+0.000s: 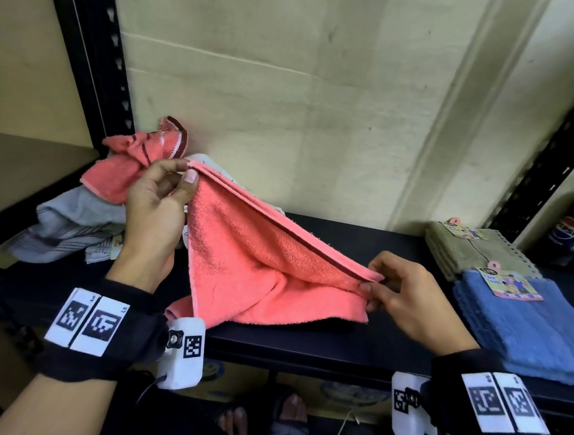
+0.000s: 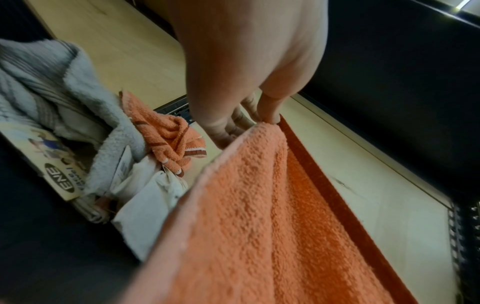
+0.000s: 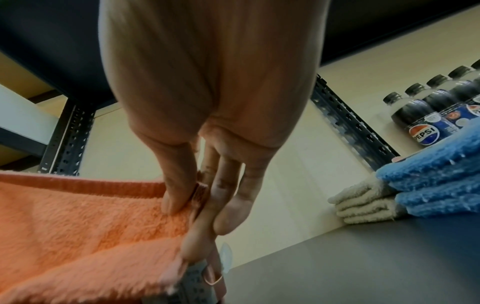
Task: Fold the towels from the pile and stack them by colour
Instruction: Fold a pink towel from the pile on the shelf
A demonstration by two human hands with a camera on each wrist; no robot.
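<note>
left hand pinches coral towel corner | right hand pinches opposite corner | shelf below

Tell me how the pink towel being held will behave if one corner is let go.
The pink towel looks floppy: it sags between the left hand and the right hand, so a released corner would probably drop. Its looped terry pile suggests it grips fingers rather than slipping. It seems light, since pinches alone hold it.

right hand pinching coral towel, Pepsi bottles
</note>
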